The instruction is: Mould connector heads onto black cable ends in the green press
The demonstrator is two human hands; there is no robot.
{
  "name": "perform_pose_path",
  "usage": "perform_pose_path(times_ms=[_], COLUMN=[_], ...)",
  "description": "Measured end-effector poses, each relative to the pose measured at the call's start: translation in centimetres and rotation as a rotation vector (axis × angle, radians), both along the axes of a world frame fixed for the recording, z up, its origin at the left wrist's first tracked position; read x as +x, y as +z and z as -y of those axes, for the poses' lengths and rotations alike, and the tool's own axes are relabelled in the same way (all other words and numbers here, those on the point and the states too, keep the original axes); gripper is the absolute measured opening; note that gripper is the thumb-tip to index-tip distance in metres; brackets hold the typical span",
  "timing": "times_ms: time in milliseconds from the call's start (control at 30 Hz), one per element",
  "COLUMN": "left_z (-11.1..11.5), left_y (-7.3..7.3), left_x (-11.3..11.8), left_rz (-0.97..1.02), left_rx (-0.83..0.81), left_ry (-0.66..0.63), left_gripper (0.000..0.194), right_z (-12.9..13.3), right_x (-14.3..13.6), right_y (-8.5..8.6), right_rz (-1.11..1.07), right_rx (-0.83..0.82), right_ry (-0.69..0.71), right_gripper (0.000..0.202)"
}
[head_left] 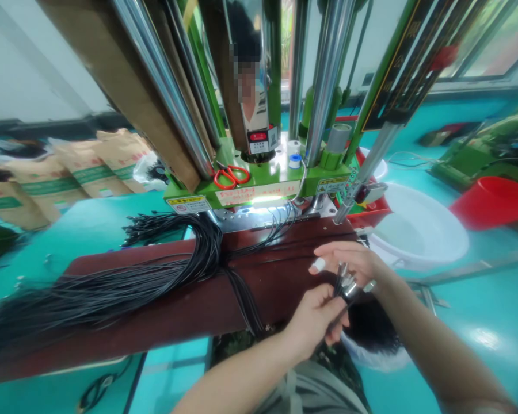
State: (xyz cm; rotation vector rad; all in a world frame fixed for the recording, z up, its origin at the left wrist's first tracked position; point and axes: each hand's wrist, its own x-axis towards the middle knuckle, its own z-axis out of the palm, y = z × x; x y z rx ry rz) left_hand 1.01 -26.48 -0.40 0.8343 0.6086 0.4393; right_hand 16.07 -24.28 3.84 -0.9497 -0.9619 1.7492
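Black leads (348,286) with silvery ends: one bunch, hand-held

Position: four o'clock from the middle of the view, by the near edge of the maroon tabletop (280,299).

Left hand (313,316): closed around the bunch, thumb pressed along it, the metal ends standing out at the top, toward one o'clock.

Right hand (356,261): loosely opened, fingers stretched toward nine o'clock behind the ends; one fingertip wears a white cover (318,264) (tape or a finger cot, too blurred to say). Whether this hand touches the ends, cannot be told.

Handling note: the step in hand looks like arranging the ends. In judgement, best done with the left grip just below the metal, firm enough that no lead slides, while the freer fingers turn one end at a time. Ends should face alike and lie level; a squeeze on the metal itself could skew them.

Surroundings: at eight o'clock, a long cable pile (176,264), best kept apart from the held bunch; at ten, red-handled scissors (231,177) on the green machine (263,167); at three, a white tub (453,247); at four, below the hands, a pale bag (391,361) with dark contents.
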Motion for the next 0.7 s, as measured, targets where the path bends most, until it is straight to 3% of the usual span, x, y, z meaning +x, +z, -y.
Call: perform_pose_path(times_ms=[100,167,300,433,500,567,633,700], left_z=[-0.3,-0.6,-1.9,-5.3,-7.5,-9.5,-10.9,-11.6], left_y=[-0.4,-1.0,-1.6,-0.6,0.2,0.8,1.1,1.1], left_x=[0.2,0.4,2.1,4.8,5.9,6.2,5.2,2.4], left_rz=[-0.014,-0.049,-0.13,-0.121,-0.077,-0.108,-0.204,-0.264], left_rx=[0.019,0.042,0.154,0.411,0.534,0.646,0.766,0.901], left_ry=[-0.003,-0.031,-0.025,0.08,0.069,0.076,0.136,0.174], left_gripper=[0.027,0.024,0.02,0.027,0.034,0.039,0.044,0.042], right_z=[0.0,0.0,0.0,0.4,1.1,1.8,2.6,3.2], right_x=[0.2,0.6,2.6,5.5,7.2,9.2,11.4,13.1], right_y=[-0.7,-0.6,1.3,4.1,5.1,5.3,4.3,2.1], right_rz=[0.02,0.152,0.807,1.194,1.283,1.347,1.348,1.294], right_rx=[0.017,0.044,0.35,0.719,0.81,0.803,0.758,0.671], right_ry=[-0.132,-0.113,0.002,-0.131,-0.26,-0.298,-0.173,0.038], right_gripper=[0.027,0.028,0.03,0.037,0.039,0.038,0.031,0.022])
